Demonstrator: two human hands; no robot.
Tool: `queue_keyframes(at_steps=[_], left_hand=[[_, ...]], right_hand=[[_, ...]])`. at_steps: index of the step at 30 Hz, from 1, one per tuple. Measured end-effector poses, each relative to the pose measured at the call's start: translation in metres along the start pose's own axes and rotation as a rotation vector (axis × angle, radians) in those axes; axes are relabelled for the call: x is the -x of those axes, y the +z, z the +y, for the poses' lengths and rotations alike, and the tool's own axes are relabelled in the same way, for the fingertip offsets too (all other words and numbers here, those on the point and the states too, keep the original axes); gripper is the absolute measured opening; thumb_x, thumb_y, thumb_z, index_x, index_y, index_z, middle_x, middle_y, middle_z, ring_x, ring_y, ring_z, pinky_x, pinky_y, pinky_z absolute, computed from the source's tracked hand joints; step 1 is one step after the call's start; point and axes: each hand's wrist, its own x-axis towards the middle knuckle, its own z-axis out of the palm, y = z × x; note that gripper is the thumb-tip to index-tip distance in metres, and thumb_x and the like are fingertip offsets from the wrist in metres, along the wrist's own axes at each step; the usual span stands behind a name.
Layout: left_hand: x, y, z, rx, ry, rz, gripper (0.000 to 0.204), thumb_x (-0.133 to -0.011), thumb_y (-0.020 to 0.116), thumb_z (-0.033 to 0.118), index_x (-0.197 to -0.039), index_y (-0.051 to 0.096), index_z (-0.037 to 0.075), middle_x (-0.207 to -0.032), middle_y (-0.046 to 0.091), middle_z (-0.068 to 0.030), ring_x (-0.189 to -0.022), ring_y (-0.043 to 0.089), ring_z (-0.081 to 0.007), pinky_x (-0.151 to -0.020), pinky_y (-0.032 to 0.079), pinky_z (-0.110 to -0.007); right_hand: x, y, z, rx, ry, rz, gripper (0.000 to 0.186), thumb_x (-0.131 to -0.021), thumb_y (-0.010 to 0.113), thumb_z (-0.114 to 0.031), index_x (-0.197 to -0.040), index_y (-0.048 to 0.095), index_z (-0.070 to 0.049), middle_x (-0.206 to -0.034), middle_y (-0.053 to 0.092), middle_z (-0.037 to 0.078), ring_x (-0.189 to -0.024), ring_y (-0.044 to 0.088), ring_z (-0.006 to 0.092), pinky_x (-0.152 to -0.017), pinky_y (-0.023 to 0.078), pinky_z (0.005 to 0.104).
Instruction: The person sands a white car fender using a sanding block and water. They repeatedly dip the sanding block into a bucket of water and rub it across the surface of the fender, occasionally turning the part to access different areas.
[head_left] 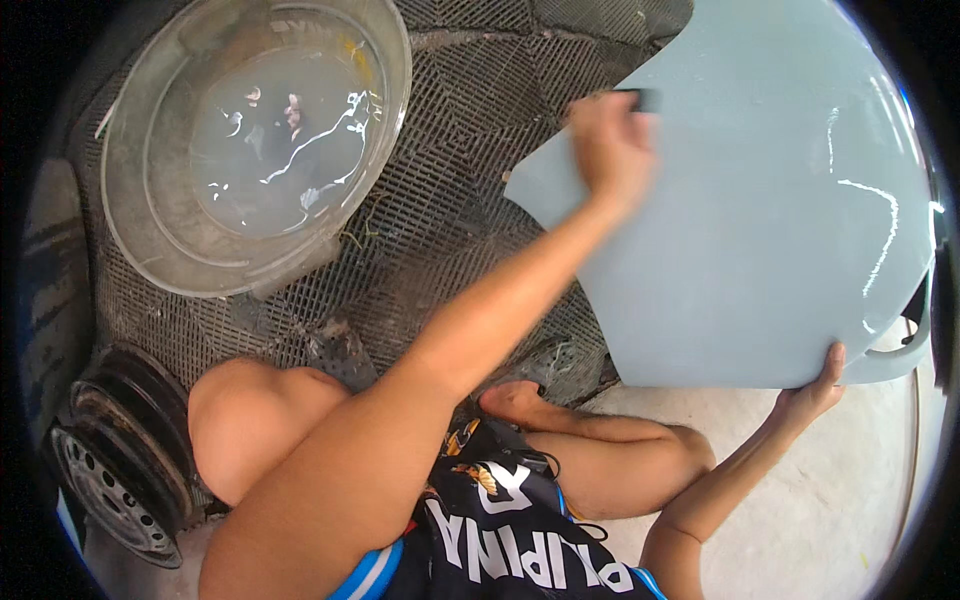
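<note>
A dark, ribbed rubber mat [470, 130] covers the upper ground here, with a pale floor [770, 500] coming in at the lower right, everything bowed toward the rim of the view. Far left, a dark tyre [55, 270] stands at the edge, and just below it there's a steel wheel [110, 490], black and worn, with a row of round holes. Next along, a big translucent basin [150, 250], cloudy water [255, 160] inside, light glinting off the surface in broken white streaks.

Into the middle now: the bent left leg [250, 420], the black shirt [520, 540] with its blue-and-white trim, and the left arm reaching long across the mat. At the end of it, the left hand [610, 155], a bit blurred, fingers curled around a small dark block [648, 100]. That block pokes out past the fingertips on the upper right, right at the upper left part of a large grey-blue panel [750, 230]; whether it actually presses on the surface, I can't tell.

And over on the right, the panel fills the view, smooth and glossy, bright squiggles of reflection down its far side. The right hand [812, 395] grasps its lower edge, thumb up on the face, the other fingers tucked mostly out of sight beneath. Just beyond that hand, a curved strip [905, 358] of similar colour juts out.
</note>
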Motion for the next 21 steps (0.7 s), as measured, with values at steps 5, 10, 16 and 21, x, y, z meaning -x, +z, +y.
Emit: queue_keyframes(at_steps=[5,10,16,21], left_hand=[[0.005,-0.003,0.010,0.109,0.282,-0.047,0.030,-0.087,0.071,0.028,-0.112,0.065,0.011,-0.104,0.058,-0.0153,-0.098,0.054,-0.0344,-0.089,0.045,-0.046],[-0.007,-0.020,-0.046,-0.300,-0.448,-0.146,0.034,-0.093,0.066,0.029,-0.119,0.052,0.011,-0.118,0.050,-0.0173,-0.110,0.053,-0.0366,-0.091,0.047,-0.049],[0.028,-0.023,0.013,0.052,-0.070,-0.125,0.035,-0.088,0.069,0.020,-0.117,0.056,0.007,-0.117,0.050,-0.0195,-0.110,0.051,-0.0374,-0.091,0.046,-0.049],[0.058,-0.034,-0.027,-0.185,-0.104,-0.125,0.031,-0.089,0.067,0.020,-0.115,0.057,0.005,-0.114,0.053,-0.0208,-0.109,0.052,-0.0359,-0.090,0.047,-0.047]], right_hand=[[0.000,-0.001,0.001,-0.021,0.016,-0.018,0.065,-0.089,0.073,-0.034,-0.129,0.052,0.013,-0.120,0.062,0.018,-0.103,0.065,0.0246,-0.087,0.057,0.0372],[-0.001,-0.003,0.003,-0.046,0.002,0.012,0.064,-0.090,0.073,-0.031,-0.130,0.051,0.014,-0.121,0.061,0.020,-0.103,0.066,0.0251,-0.087,0.057,0.0369],[0.000,-0.002,0.000,-0.025,0.028,0.012,0.064,-0.090,0.072,-0.030,-0.130,0.051,0.015,-0.121,0.061,0.020,-0.105,0.065,0.0262,-0.088,0.056,0.0375],[-0.002,-0.004,0.002,-0.007,0.015,0.009,0.064,-0.090,0.071,-0.033,-0.129,0.052,0.015,-0.117,0.062,0.020,-0.102,0.066,0.0273,-0.086,0.058,0.0377]])
